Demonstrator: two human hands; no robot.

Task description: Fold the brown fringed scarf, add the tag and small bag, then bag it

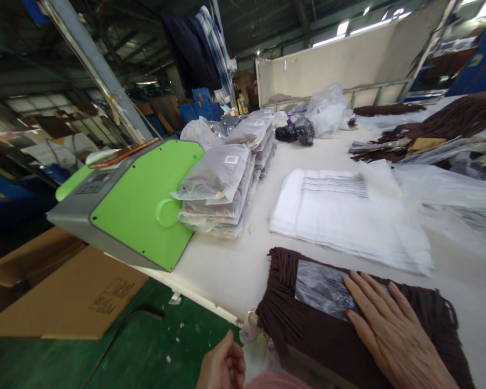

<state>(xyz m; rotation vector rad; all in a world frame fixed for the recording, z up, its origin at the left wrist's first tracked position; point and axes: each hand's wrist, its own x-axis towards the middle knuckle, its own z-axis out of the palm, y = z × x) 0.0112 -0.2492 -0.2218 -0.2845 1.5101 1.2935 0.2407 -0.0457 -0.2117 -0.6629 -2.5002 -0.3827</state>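
A folded dark brown fringed textile (324,340) lies at the near edge of the table, its strands bunched at the left and right. On top of it is a clear plastic packet (319,289) with dark print. My right hand (392,329) rests flat across the packet and the textile, fingers extended. At the bottom, just off the table edge, my left hand (222,364) is loosely curled with the thumb up and apart; nothing shows in it. Beyond the textile lies a stack of flat white plastic bags (340,216).
A green and grey machine (146,200) stands at the left table edge, beside stacked bagged textiles (214,178). Loose brown fringed textiles (441,124) and clear plastic (461,200) lie at right. A cardboard box (73,297) sits on the green floor (154,351).
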